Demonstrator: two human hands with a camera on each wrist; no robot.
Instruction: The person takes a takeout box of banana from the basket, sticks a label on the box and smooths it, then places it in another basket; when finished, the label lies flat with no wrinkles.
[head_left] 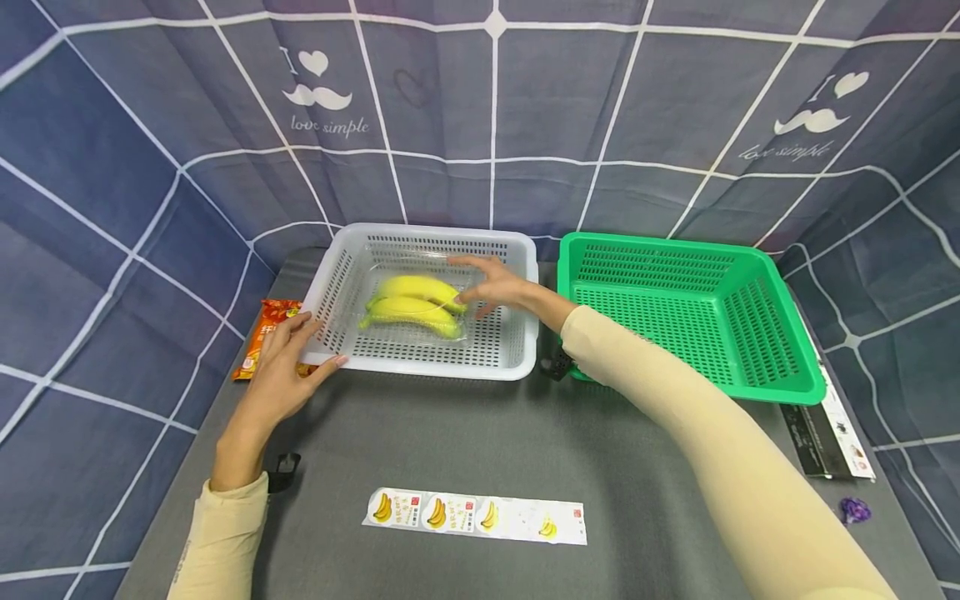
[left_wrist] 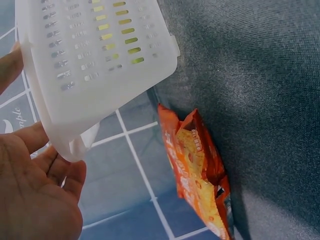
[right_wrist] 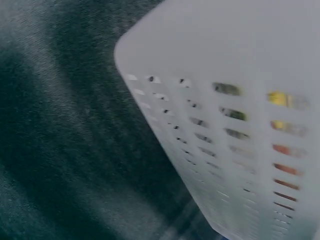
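A white slotted basket (head_left: 517, 350) stands at the back of the table. Inside it is a clear plastic box (head_left: 455, 332) with a few yellow bananas (head_left: 411, 312). My right hand (head_left: 495, 283) reaches over the basket's right part, its spread fingers at the right end of the box. The right wrist view catches only the basket's outside wall (right_wrist: 225, 40), not the hand. At the front left corner, my left hand (head_left: 281, 375) rests on the rim with spread fingers. In the left wrist view, the fingers (left_wrist: 32, 135) touch that corner from outside.
To the right stands a green slotted basket (head_left: 787, 358). An orange snack packet (head_left: 272, 321) lies left of the white basket. A strip of banana stickers (head_left: 517, 515) lies at the front. A black-and-white box (head_left: 817, 442) and a small purple thing (head_left: 855, 510) are at the far right.
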